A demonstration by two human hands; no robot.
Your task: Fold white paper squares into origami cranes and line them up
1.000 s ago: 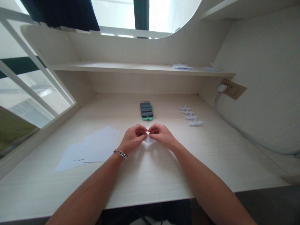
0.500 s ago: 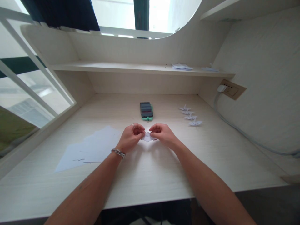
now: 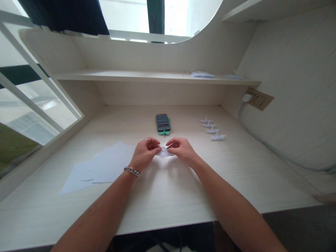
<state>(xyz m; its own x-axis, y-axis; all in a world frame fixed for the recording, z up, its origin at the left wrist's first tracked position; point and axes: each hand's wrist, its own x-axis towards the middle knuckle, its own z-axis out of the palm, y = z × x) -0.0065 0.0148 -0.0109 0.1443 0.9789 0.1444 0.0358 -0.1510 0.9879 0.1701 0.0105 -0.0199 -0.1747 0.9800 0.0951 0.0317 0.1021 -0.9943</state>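
Your left hand [image 3: 145, 152] and right hand [image 3: 183, 149] each pinch an end of the small folded paper [image 3: 164, 153], on or just above the desk [image 3: 168, 206]; its creases are too small to read. That two-ended grip likely steadies it, and the origami birds [image 3: 217, 138] sit aside, presumably out of your way.

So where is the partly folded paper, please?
In the head view, the paper is near centre, held between the left hand and right hand, in front of the dark device.
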